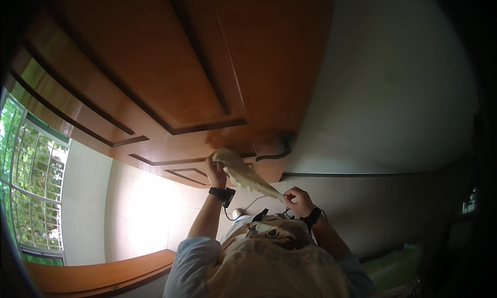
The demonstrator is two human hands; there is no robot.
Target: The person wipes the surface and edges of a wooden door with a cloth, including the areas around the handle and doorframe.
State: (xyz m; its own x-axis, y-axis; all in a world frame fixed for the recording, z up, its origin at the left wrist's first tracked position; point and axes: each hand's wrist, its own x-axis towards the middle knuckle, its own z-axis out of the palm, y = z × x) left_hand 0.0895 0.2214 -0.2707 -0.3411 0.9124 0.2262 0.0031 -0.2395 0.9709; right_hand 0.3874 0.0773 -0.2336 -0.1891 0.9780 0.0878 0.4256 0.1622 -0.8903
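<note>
A pale yellow cloth (246, 174) stretches slantwise between my hands in front of a brown wooden panelled door (186, 65). Its upper left end is in my left hand (216, 172), raised close to the door's face. My right hand (299, 201) pinches the other end, lower and nearer my body. A dark curved door handle (275, 155) sticks out from the door just to the right of the cloth. Whether the cloth touches the door cannot be made out.
Dark bands with cables circle both wrists, and one cable (254, 203) hangs between them. A grey wall (388, 84) adjoins the door on the right. At left are a barred window (37, 181) and a wooden door frame (101, 272). Light tiles (186, 205) cover the floor.
</note>
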